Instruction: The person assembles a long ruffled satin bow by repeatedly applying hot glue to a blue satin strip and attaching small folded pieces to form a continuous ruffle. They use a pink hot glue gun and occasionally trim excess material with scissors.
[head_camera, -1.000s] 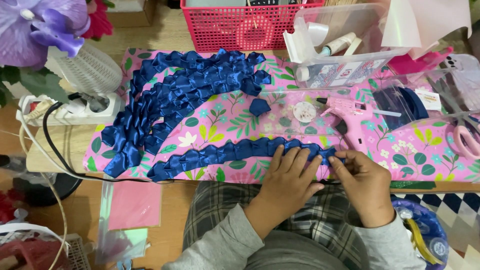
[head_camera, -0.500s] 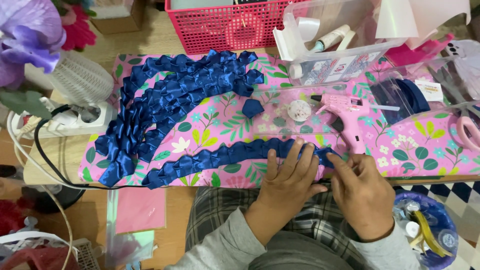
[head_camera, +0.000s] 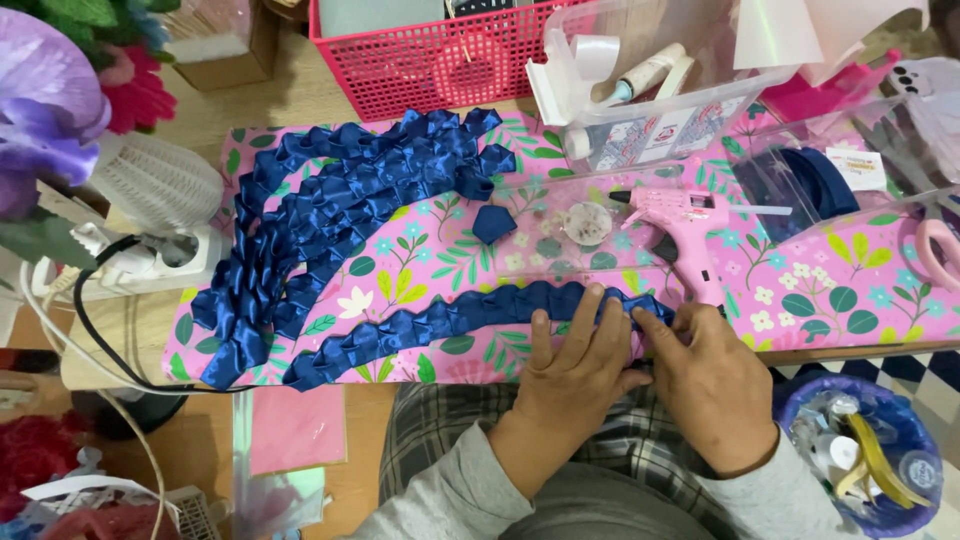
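Where the folded blue ribbon strip (head_camera: 450, 325) curves along the near edge of the floral pink mat (head_camera: 800, 290), its right end lies under both hands; the left hand (head_camera: 570, 385) presses it with fingers spread flat; the right hand (head_camera: 705, 375) pinches its tip; a pink glue gun (head_camera: 685, 225) stands just beyond; bare mat lies between strip and ribbon pile (head_camera: 330, 215).

Single view only — a head-worn camera, looking steeply down from above the seated person's lap and out across the tabletop (head_camera: 850, 330). The near edge of the tabletop runs across the lower third; the far side, with a red basket (head_camera: 430, 60), reaches the top edge. Range is close: both hands sit low and centre, forearms entering from the bottom. Floor shows at left and lower right — no second view overlaps.
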